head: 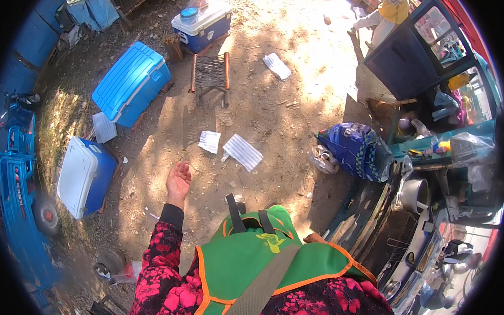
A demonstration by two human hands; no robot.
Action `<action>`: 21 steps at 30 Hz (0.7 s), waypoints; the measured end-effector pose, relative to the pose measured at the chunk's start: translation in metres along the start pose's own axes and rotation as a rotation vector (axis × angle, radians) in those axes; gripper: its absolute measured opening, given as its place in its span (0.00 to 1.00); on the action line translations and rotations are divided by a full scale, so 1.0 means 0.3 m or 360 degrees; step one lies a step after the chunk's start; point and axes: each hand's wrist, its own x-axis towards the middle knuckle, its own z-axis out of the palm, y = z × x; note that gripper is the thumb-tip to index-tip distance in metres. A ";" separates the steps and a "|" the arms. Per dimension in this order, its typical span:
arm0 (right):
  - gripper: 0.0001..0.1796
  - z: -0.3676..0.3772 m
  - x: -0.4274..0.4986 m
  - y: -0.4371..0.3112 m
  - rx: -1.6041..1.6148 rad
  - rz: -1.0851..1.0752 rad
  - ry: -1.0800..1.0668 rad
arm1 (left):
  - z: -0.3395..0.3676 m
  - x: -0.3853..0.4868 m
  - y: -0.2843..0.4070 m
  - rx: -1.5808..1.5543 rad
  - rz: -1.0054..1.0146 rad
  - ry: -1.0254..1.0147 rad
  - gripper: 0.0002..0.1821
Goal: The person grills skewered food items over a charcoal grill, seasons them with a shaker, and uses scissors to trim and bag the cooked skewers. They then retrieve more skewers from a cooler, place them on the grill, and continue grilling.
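My left hand is held out over the dirt ground with its palm showing and nothing in it. Only part of my right hand shows beside the green apron with orange trim; the rest is hidden, and I cannot tell what it holds. A brown strap crosses the apron. Ahead of my left hand, a white pleated sheet lies on the ground, with a larger striped one to its right.
A white-lidded cooler, a blue cooler and another cooler stand left and ahead. A folding stool sits beyond the sheets. Right are a filled blue bag, a metal pot and a person in a yellow garment.
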 end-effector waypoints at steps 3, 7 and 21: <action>0.19 -0.086 0.055 -0.022 0.0153 0.0120 -0.0078 | -0.152 0.011 0.293 -0.0128 0.0529 0.0121 0.15; 0.18 -0.319 0.265 -0.296 0.0225 -0.0061 -0.0070 | -0.272 -0.007 0.313 -0.0205 0.0570 0.0426 0.12; 0.15 -1.231 0.795 -2.093 0.0095 -0.0928 0.0536 | -0.390 0.101 0.102 0.0005 -0.0112 0.1188 0.12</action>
